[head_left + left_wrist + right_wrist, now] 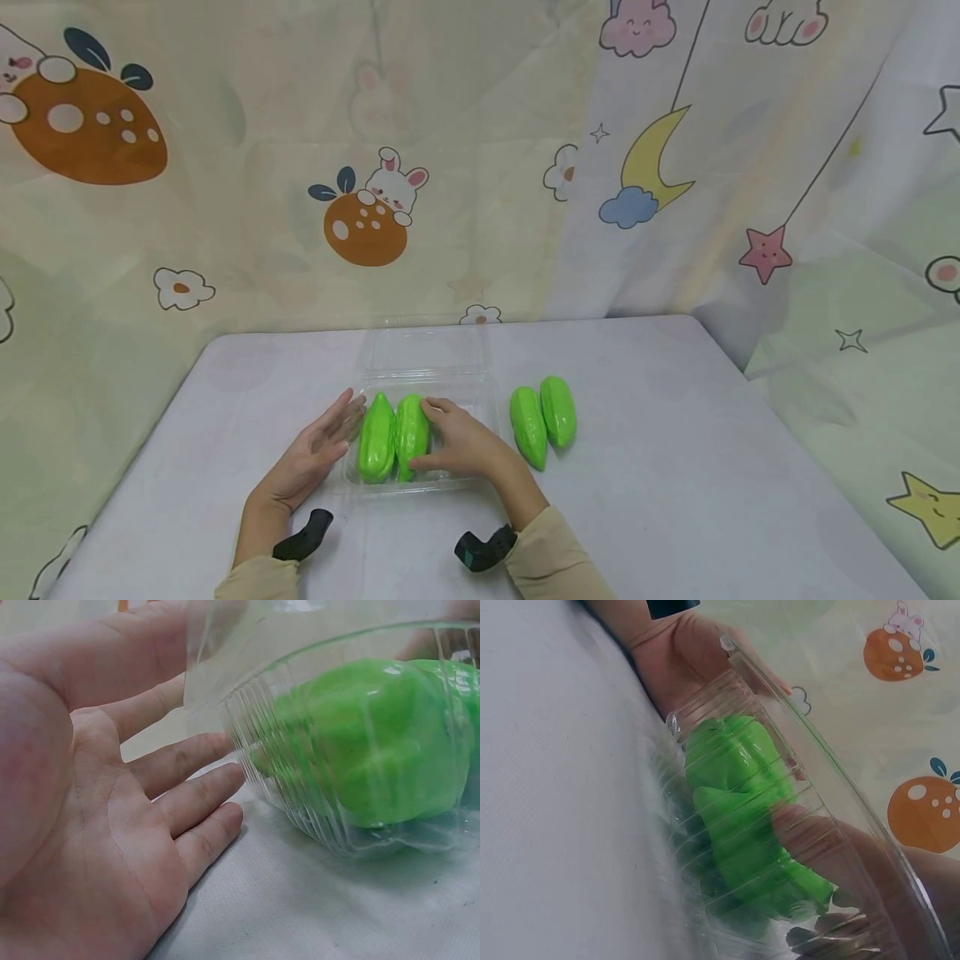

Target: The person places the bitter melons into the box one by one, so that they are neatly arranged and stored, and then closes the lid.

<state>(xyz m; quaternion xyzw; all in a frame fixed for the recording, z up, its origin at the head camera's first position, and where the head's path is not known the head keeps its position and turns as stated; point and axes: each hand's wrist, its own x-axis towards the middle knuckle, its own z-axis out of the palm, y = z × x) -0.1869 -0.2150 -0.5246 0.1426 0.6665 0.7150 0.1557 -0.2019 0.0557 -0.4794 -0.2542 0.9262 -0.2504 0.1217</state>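
A clear plastic box (390,490) holds two glossy, bright green, elongated vegetable-shaped pieces side by side, the left piece (377,442) and the right piece (412,429). My right hand (472,442) reaches into the box and grips the right piece lengthwise, fingers at its far end and thumb at its near end. In the right wrist view the thumb (810,836) lies against that green piece (739,832), seen through the ribbed wall. My left hand (303,462) is spread along the box's left side, and its fingertips (229,780) meet the ribbed wall in the left wrist view.
Two more green pieces, one (528,427) nearer and one (558,412) farther, lie on the white table (675,500) right of the box. The box's clear lid (427,350) is folded back toward the table's far edge. A patterned cloth (480,167) hangs behind.
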